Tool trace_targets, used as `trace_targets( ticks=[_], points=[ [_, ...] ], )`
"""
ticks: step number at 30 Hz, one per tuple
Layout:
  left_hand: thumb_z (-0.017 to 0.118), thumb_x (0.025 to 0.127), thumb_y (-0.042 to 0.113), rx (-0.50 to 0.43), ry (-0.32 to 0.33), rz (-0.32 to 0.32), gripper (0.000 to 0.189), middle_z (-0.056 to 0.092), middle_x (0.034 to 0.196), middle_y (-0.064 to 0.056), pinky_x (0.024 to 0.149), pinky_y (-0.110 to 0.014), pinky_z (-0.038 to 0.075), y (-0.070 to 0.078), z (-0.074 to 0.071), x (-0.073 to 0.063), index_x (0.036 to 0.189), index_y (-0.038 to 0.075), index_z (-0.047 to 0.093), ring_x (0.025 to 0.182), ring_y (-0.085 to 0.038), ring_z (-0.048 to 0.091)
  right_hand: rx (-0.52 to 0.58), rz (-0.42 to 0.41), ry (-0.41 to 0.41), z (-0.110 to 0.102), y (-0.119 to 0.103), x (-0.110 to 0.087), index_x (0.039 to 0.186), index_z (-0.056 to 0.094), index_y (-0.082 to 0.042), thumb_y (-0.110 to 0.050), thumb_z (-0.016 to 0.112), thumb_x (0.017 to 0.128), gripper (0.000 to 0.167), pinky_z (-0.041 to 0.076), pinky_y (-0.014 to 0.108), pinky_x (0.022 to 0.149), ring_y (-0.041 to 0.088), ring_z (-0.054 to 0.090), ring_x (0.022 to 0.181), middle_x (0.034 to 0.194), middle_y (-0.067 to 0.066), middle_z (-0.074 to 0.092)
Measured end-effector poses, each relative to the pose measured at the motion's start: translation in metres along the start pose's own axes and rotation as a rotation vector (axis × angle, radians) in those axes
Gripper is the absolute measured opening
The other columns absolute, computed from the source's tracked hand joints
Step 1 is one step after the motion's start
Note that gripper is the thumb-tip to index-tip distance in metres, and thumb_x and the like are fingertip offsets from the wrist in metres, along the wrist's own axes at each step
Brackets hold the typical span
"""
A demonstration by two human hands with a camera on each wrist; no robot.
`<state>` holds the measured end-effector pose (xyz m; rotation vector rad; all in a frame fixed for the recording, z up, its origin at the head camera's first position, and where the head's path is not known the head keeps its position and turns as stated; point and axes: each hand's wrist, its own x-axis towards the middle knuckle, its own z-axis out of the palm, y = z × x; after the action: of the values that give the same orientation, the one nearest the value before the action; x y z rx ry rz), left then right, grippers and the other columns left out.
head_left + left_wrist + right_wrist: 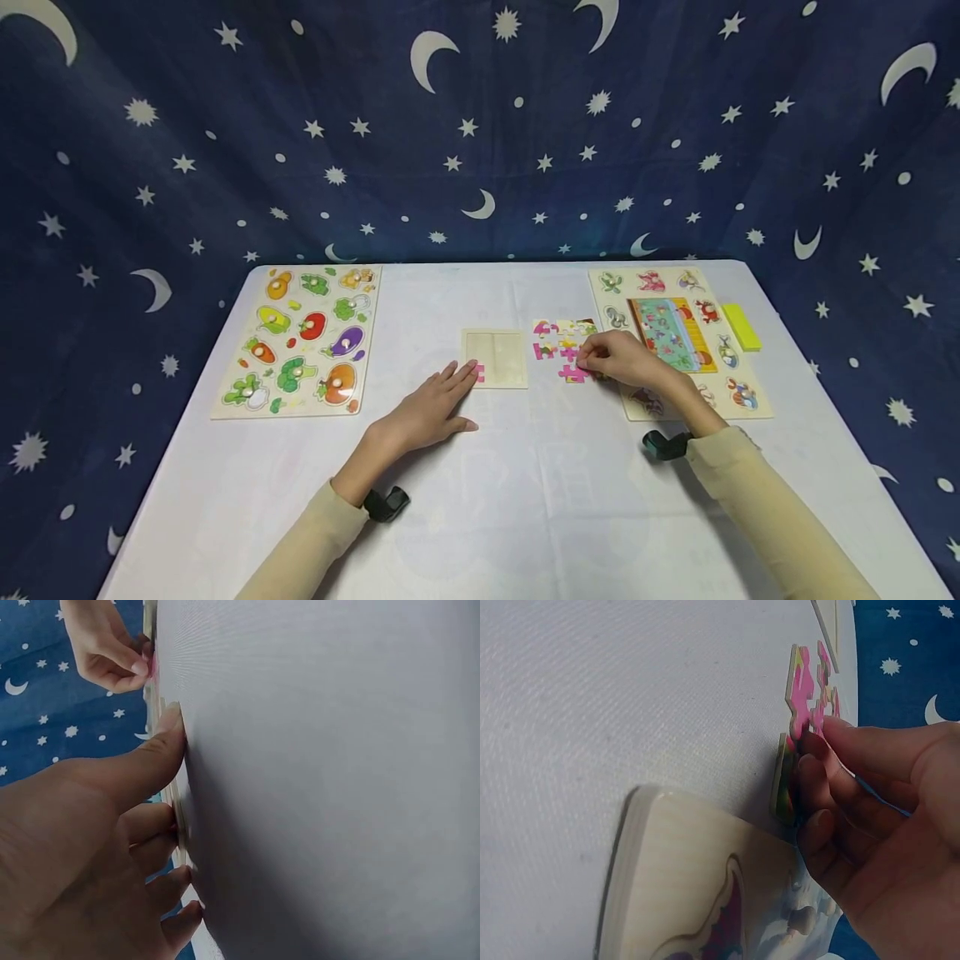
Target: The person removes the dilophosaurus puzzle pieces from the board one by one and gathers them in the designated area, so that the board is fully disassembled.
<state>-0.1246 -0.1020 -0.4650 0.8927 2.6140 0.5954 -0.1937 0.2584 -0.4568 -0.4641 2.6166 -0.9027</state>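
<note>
My left hand (429, 410) lies flat with its fingers extended, the fingertips at the left edge of a square wooden puzzle tray (504, 358). A pink puzzle piece (481, 373) sits in the tray's lower left corner, by those fingertips. To the tray's right, my right hand (617, 357) reaches into a group of jigsaw pieces (545, 351), thumb and forefinger pinching at a pink puzzle piece (819, 718). The fingers partly hide it. Another pink piece (799, 686) lies beside them, and a green-and-red piece (783, 780) is near the lower fingers.
A vegetable peg board (300, 342) lies at the left. On the right, an animal board (753, 407) bears a picture puzzle (667, 329), with a yellow block (742, 327) beside it. A starry blue cloth (480, 150) hangs behind the white table (480, 517).
</note>
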Motion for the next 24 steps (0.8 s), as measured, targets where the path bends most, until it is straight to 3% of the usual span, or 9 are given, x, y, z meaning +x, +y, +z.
trace_targets(
  ticks=[10, 18, 24],
  points=[
    [0.067, 0.099, 0.040, 0.004, -0.005, -0.017, 0.084, 0.019, 0.172, -0.010, 0.127, -0.054, 0.021, -0.002, 0.000, -0.002, 0.163, 0.003, 0.026, 0.159, -0.037, 0.017, 0.045, -0.042, 0.012, 0.002, -0.014, 0.002, 0.101, 0.074, -0.002, -0.009, 0.069, 0.098, 0.010, 0.049, 0.024, 0.059, 0.015, 0.056, 0.067, 0.081, 0.008, 0.069],
    [0.068, 0.099, 0.040, -0.015, -0.010, -0.003, 0.085, 0.020, 0.172, -0.010, 0.127, -0.054, 0.022, -0.004, -0.003, -0.003, 0.163, 0.005, 0.025, 0.159, -0.036, 0.017, 0.039, -0.116, 0.012, 0.017, -0.030, 0.015, 0.100, 0.076, -0.005, -0.009, 0.070, 0.096, 0.008, 0.047, 0.023, 0.062, 0.010, 0.056, 0.067, 0.083, 0.005, 0.071],
    [0.069, 0.098, 0.043, -0.050, -0.033, -0.026, 0.088, 0.019, 0.173, -0.006, 0.127, -0.053, 0.023, -0.009, -0.004, -0.002, 0.165, 0.011, 0.022, 0.159, -0.033, 0.016, 0.084, -0.133, -0.017, 0.026, -0.046, 0.026, 0.100, 0.074, -0.004, -0.010, 0.069, 0.097, 0.008, 0.047, 0.023, 0.056, 0.011, 0.058, 0.064, 0.080, 0.009, 0.070]
  ],
)
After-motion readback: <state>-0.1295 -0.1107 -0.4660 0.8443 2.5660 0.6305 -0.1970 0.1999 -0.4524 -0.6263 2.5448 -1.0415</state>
